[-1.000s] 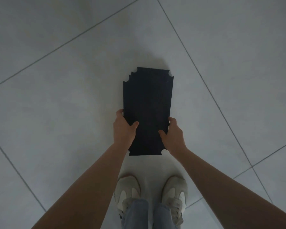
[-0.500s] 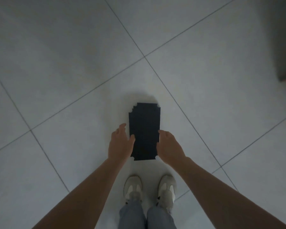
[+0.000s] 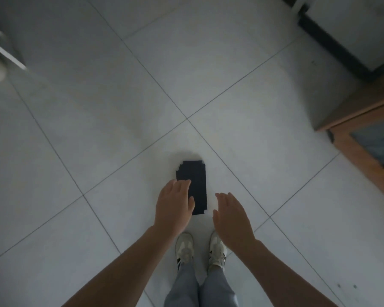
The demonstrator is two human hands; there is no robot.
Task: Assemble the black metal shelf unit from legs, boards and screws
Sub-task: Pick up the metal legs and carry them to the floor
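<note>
**Black board on the tile floor, both hands released**

The black board point(image 3: 194, 185) lies flat on the white tile floor point(image 3: 120, 107), and it is the landmark for all places here. It is a long dark rectangle with small notches cut at its corners; 1 notch at the near right corner shows clearly as a small white bite.

The left hand point(image 3: 174, 206) is over the near left part of the board and covers that corner. Its fingers are straight and relaxed, and its thumb lies across the board's face. The hand grasps nothing; whether it really touches the board or is only above it, I cannot tell.

The right hand point(image 3: 231, 216) is just to the right of the board, apart from its edge, with white floor visible between them. Its fingers are stretched and loose, palm down, and it holds nothing.

Directly on the near side of the board stand 2 white shoes point(image 3: 184, 248) with dark stripes, below grey trouser legs point(image 3: 200, 286). The shoes do not touch the board.

Far to the right of the board stands a brown wooden cabinet point(image 3: 361, 138) with a glass panel. Beyond it, at the far right, is a white unit with a dark base point(image 3: 333, 43). Far to the left of the board, at the far corner, is a blurred grey object point(image 3: 2, 52) which I cannot identify.
</note>
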